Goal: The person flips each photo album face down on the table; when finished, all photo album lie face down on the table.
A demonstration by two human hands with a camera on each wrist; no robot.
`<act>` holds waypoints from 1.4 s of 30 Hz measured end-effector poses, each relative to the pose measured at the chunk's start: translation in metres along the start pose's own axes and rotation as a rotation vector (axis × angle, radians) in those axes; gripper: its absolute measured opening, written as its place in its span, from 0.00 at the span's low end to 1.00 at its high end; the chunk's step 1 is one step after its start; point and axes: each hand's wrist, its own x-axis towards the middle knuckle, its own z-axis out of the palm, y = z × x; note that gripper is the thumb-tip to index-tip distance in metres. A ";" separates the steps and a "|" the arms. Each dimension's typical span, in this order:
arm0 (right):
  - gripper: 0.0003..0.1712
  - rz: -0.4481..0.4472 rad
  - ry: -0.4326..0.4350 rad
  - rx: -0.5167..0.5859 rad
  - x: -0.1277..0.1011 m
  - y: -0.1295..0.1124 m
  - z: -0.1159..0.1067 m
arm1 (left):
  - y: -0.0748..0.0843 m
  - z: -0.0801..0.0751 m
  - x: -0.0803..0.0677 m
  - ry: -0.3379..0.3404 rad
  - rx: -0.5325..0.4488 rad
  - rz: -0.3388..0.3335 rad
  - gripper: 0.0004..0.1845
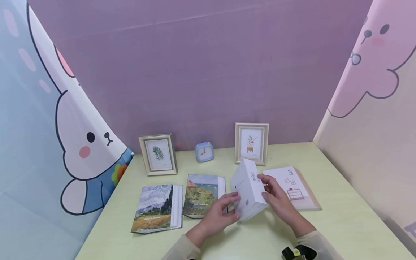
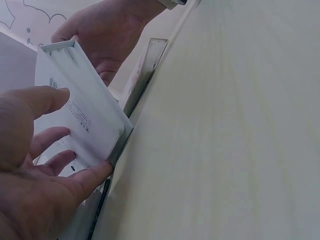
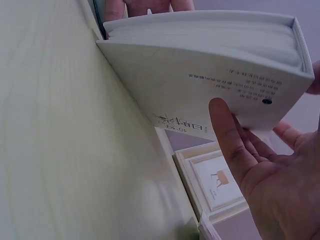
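Observation:
Both hands hold a thick white photo album [image 1: 248,191], tilted on edge low over the table. My left hand [image 1: 219,213] is at its left side, fingers against the cover with small print and a barcode, thumb at the lower edge. From the right, my right hand [image 1: 279,198] grips the upper part. In the right wrist view, a fingertip of the right hand [image 3: 270,170] lies on the printed cover [image 3: 200,85], and white page edges show between the covers. In the left wrist view, the left hand [image 2: 45,150] partly hides the album [image 2: 85,110].
Two painted-cover photo albums, one with a wheat field [image 1: 154,207] and one with a seaside garden [image 1: 201,193], lie at left. Another white album [image 1: 289,189] lies at right. Behind stand a leaf-print frame [image 1: 158,155], a blue clock [image 1: 204,152] and a plant-print frame [image 1: 251,142].

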 end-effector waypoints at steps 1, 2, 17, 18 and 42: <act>0.30 0.001 0.006 0.003 0.000 0.000 0.000 | 0.000 0.000 0.000 -0.001 -0.002 -0.002 0.30; 0.30 0.004 0.014 0.008 0.000 -0.001 0.001 | 0.000 0.000 0.000 -0.003 -0.003 -0.005 0.30; 0.23 0.176 0.171 -0.199 0.002 -0.003 0.002 | 0.005 0.002 -0.002 0.011 0.075 -0.024 0.28; 0.23 0.187 0.176 -0.215 0.002 -0.003 0.002 | 0.006 0.002 -0.002 0.013 0.080 -0.025 0.28; 0.20 0.340 0.238 -0.355 0.004 -0.004 -0.001 | 0.003 0.002 -0.002 0.045 0.075 -0.038 0.32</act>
